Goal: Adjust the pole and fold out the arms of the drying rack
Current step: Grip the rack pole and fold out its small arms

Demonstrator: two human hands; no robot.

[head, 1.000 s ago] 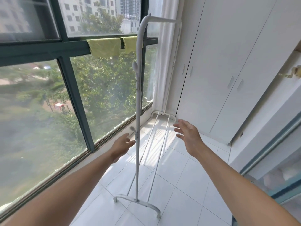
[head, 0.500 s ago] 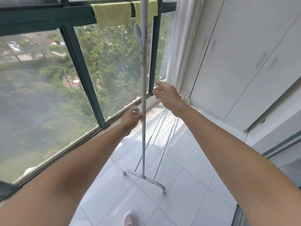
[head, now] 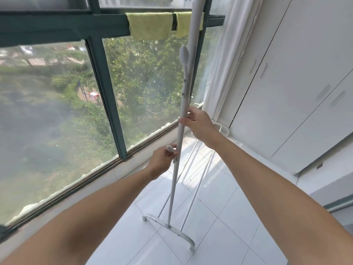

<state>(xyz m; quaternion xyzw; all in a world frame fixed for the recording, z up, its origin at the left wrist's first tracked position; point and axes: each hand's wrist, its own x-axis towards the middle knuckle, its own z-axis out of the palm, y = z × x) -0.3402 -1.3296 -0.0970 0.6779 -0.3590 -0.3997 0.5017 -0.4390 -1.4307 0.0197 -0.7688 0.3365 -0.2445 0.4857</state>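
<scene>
A white drying rack stands on the tiled floor by the window. Its upright pole [head: 176, 169] rises from a curved foot [head: 172, 229] and runs out of the top of the frame. My right hand [head: 198, 124] grips the pole at mid height. My left hand [head: 162, 159] is closed on a small round knob [head: 169, 148] on the pole's left side. A folded arm with a rounded tip [head: 184, 54] lies flat against the pole higher up. Thin rails [head: 193, 167] run back along the floor to a far foot [head: 222, 128].
A large window with a dark green frame [head: 104, 88] is on the left, with two yellow-green cloths [head: 150, 25] hung over its crossbar. A white curtain [head: 219, 60] hangs behind the rack. White cupboard doors [head: 298, 83] fill the right side.
My right hand has come in from the right and closed around the pole. My left hand stays at the knob. The camera has tilted up a little.
</scene>
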